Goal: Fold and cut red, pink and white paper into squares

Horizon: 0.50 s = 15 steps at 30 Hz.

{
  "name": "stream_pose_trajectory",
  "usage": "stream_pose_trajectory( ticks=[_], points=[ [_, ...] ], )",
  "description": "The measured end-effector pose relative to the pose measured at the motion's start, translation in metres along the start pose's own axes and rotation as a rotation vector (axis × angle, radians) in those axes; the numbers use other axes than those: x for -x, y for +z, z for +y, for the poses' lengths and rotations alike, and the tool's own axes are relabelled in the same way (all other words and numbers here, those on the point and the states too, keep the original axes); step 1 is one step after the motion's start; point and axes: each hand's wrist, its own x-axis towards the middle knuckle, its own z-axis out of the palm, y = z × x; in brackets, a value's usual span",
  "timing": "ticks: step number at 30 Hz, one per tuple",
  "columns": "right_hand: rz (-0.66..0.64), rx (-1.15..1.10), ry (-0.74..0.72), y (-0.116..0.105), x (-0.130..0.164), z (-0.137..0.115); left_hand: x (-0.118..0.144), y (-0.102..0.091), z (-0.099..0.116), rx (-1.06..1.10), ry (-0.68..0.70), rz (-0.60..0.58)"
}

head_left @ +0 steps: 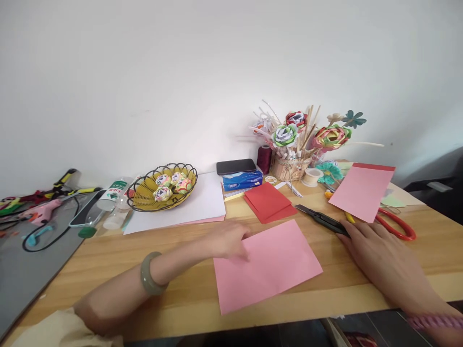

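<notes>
A pink paper sheet (267, 265) lies flat on the wooden table (181, 284) in front of me. My left hand (227, 238), a green bangle on its wrist, rests with fingertips on the sheet's upper left edge. My right hand (376, 253) lies palm down to the right of the sheet, its fingertips touching the rear end of a black utility knife (321, 219). Neither hand grips anything.
Folded red paper (269, 202) and a white sheet stack (195, 202) lie behind. A wire basket (162, 188) holds paper balls. A vase of paper flowers (300, 144), a tissue pack, a phone, red-handled scissors (398, 224) and another pink sheet (363, 190) stand farther back. Tools lie at left.
</notes>
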Motion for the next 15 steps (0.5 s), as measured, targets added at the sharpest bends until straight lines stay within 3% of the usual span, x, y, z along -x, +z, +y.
stream_pose_trajectory(
  ticks=[8, 15],
  points=[
    [0.043, -0.043, 0.079, -0.003, 0.005, -0.004, 0.007, 0.007, -0.012, 0.528, -0.057, 0.102],
    [0.147, -0.078, 0.032, -0.003, -0.015, -0.014, 0.007, 0.016, 0.003, 1.074, -0.109, 0.195]
  ],
)
